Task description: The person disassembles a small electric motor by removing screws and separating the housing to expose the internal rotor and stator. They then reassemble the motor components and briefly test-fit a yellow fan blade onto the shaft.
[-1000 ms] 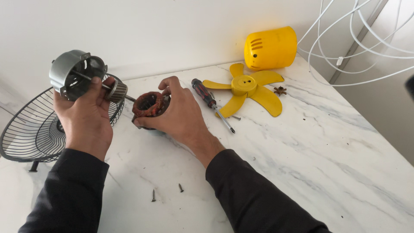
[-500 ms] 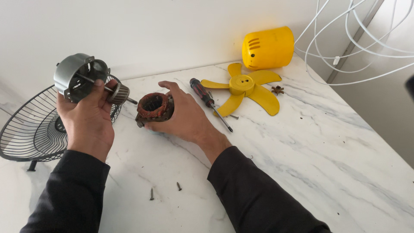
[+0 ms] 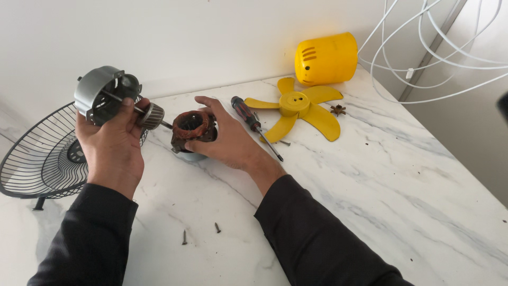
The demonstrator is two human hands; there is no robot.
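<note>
My left hand (image 3: 114,145) holds up a grey metal motor housing (image 3: 98,92) with its rotor and shaft (image 3: 151,115) sticking out to the right. My right hand (image 3: 225,139) is closed around a motor stator with copper windings (image 3: 191,130), resting it on the white marble table (image 3: 370,185). The shaft tip points at the stator and almost reaches it. Both arms wear dark sleeves.
A black wire fan guard (image 3: 39,156) lies at the left. A red-and-black screwdriver (image 3: 254,124), a yellow fan blade (image 3: 299,108), a yellow motor cover (image 3: 325,58) and a small brown part (image 3: 337,109) lie behind. Two loose screws (image 3: 201,232) lie near me. White cables (image 3: 423,47) hang at the right.
My right hand has lowered the stator onto the table and moved slightly right. My left hand still holds the housing up, a little apart from the stator.
</note>
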